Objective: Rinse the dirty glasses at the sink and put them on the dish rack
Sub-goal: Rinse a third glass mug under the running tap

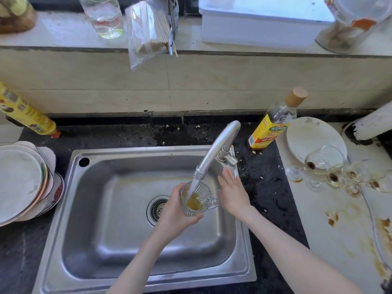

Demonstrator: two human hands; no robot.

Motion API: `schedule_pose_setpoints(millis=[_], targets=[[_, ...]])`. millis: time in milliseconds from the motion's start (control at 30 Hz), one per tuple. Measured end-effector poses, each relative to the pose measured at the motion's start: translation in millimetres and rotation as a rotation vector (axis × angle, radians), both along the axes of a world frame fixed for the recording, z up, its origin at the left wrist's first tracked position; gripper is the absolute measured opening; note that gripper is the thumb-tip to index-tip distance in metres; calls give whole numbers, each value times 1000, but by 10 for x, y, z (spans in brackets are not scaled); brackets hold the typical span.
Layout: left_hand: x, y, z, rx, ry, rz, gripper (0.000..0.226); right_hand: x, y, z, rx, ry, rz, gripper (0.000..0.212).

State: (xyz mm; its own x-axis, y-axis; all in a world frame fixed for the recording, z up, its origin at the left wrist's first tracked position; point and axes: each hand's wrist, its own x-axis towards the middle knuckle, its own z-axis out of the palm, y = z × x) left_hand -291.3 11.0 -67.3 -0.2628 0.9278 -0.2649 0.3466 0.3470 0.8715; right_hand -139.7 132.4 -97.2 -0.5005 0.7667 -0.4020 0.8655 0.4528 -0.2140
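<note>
Rinsing one handled glass under the running faucet, over the sink basin.

We hold the glass mug (196, 198) in the left hand (176, 211), fingers and thumb curled round its wall, mouth up and directly under the faucet (214, 151) spout so the stream falls inside and loosens the brown residue at its bottom. It sits above the sink (101, 209), near the drain (157, 209), so overflow runs off. The right hand (233, 194) holds nothing: its fingers are straight and reach toward the faucet base, probably to adjust the flow; we cannot tell whether they touch the lever. The remaining dirty glasses (339, 172) lie clustered on the table right of the faucet, beside a white plate (307, 136), within reach for the next pick. Stacked plates (21, 179) stand left of the faucet, beyond the sink; we see no dish rack clearly.
</note>
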Motion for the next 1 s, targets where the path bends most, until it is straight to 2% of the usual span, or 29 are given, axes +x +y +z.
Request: schedule_pose_setpoints(millis=[100, 167, 267, 433, 600, 700, 767, 833, 900, 1000], targets=[[-20, -8, -10, 2, -31, 9, 78, 1, -20, 134, -110, 350, -248, 37], [-36, -22, -10, 3, -37, 20, 79, 27, -62, 235, -282, 496, -400, 33], [-57, -32, -1, 11, -36, 34, 80, 82, -194, 285, -561, 606, -467, 29], [-53, -42, 2, 22, -25, 20, 80, 131, -399, 181, -682, 746, -520, 11], [-89, -31, -26, -98, -186, 95, 79, 131, -403, 231, -692, 767, -449, 6], [-85, 9, 8, -249, -224, 141, 67, 46, -392, 315, -750, 820, -599, 14], [-98, 21, 49, -369, -348, 133, 51, -2, -391, 346, -851, 814, -725, 18], [-114, 13, 53, -516, -511, 49, 47, -8, -391, 385, -929, 681, -750, 19], [-122, -11, 33, -667, -571, 29, 55, -7, -404, 407, -992, 556, -783, 25], [-110, -43, -42, -784, -614, 72, 64, -24, -423, 408, -1005, 447, -864, 25]])
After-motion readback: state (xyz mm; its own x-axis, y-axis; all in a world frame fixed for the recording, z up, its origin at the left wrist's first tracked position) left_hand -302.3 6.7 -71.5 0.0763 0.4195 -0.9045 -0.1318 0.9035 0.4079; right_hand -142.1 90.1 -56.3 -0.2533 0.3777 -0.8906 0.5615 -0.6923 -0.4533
